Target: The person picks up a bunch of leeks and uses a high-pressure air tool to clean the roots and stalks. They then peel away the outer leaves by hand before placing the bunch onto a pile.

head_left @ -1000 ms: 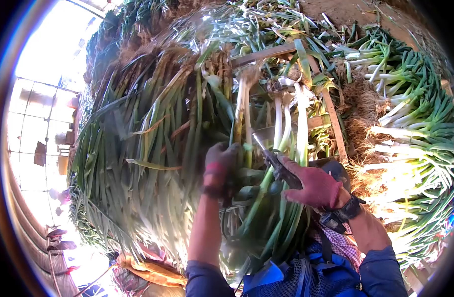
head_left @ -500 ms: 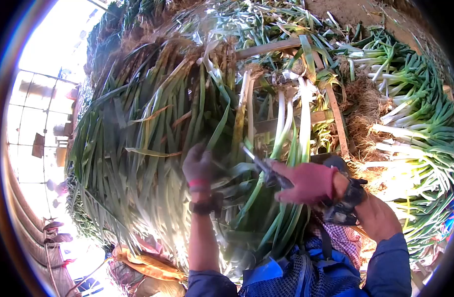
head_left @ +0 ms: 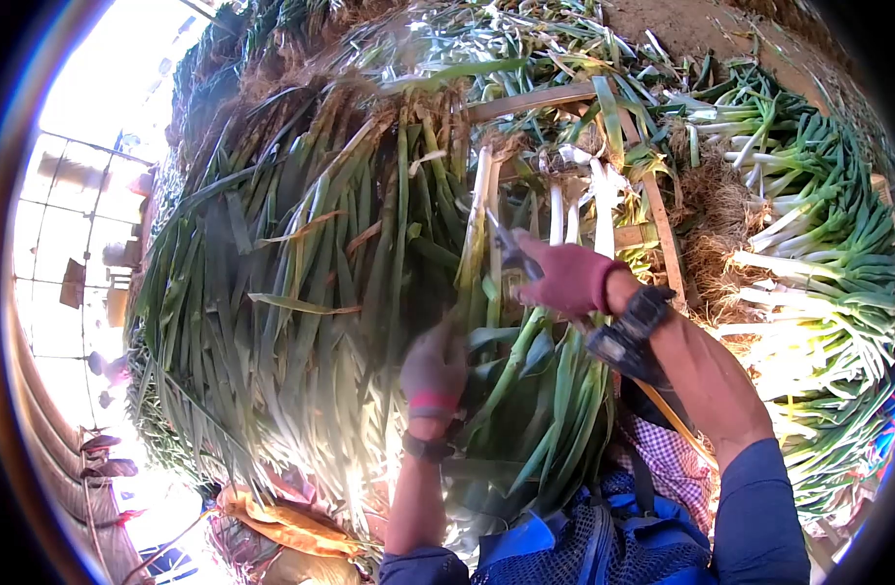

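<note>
My left hand [head_left: 434, 375], in a grey glove with a red cuff band, is over the long green leaves of the leeks [head_left: 301, 244]. Motion smears its fingers, and I cannot make out whether they grip a leaf. My right hand [head_left: 569, 278], in a dark red glove, is closed around a slim dark tool with a thin pale tip [head_left: 514, 255]. That tip points up and left, close to the white stalk of a leek [head_left: 480, 190]. More white-stalked leeks [head_left: 604, 210] lie beside the right hand, roots away from me.
A wooden frame [head_left: 665, 239] runs under the leeks. Rows of leeks [head_left: 818, 253] with bushy roots lie on the right. Loose leaves [head_left: 496, 39] cover the ground at the back. A wire mesh [head_left: 72, 253] stands at the left, and a blue mesh bag [head_left: 594, 546] is against my body.
My left hand has shifted right and toward me. The right hand has moved up and left with its tool. A long green leaf now lies across the far end of the pile.
</note>
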{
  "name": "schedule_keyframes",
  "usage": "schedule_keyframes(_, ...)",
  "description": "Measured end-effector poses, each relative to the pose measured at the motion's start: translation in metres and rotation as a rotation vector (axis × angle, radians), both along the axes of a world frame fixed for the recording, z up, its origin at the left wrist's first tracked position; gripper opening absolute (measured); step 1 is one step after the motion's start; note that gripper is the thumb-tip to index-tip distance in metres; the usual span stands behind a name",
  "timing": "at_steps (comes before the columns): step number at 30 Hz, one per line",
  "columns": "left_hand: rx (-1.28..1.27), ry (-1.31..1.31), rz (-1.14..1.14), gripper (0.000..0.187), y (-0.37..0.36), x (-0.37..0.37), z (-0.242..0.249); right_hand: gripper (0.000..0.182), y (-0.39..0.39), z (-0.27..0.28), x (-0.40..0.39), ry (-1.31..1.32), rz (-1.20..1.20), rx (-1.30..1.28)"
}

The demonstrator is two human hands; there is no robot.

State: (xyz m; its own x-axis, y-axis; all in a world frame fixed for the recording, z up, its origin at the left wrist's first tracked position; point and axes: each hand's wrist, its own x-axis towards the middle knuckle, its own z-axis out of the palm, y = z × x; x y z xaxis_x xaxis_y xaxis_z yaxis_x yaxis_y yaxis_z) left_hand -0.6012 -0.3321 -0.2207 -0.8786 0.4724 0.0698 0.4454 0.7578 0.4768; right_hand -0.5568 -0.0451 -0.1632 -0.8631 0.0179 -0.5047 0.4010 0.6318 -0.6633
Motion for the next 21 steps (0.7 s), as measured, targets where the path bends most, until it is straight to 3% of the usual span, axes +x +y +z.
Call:
schedule_keyframes(5,-0.098,-0.279,0.05,0.032,-0.017,0.015,-0.002,0.093,0.01,-0.029,-0.037,0.011,-0.09,0.027)
schedule_keyframes(8,0.178,-0.704,0.011,0.032,-0.032,0.022,-0.023,0.088,0.007,-0.037,-0.027,0.074,-0.13,0.008)
schedule_keyframes(11,0.287,-0.809,0.015,0.033,-0.024,0.027,-0.011,0.086,-0.004,-0.041,0.01,0.048,-0.018,-0.162)
schedule_keyframes(13,0.36,-0.881,0.021,0.033,-0.02,0.031,-0.01,0.089,-0.013,0.004,0.037,-0.193,0.049,-0.322)
schedule_keyframes(15,0.433,-0.946,0.025,0.033,-0.017,0.033,-0.012,0.1,-0.025,0.0,0.069,-0.069,0.178,-0.356)
schedule_keyframes(18,0.358,-0.947,0.022,0.034,-0.01,0.039,-0.008,0.103,-0.039,0.022,0.088,-0.129,0.361,-0.312)
schedule_keyframes(21,0.362,-0.881,0.001,0.034,-0.015,0.04,-0.02,0.104,-0.043,0.041,0.069,-0.235,0.321,-0.277)
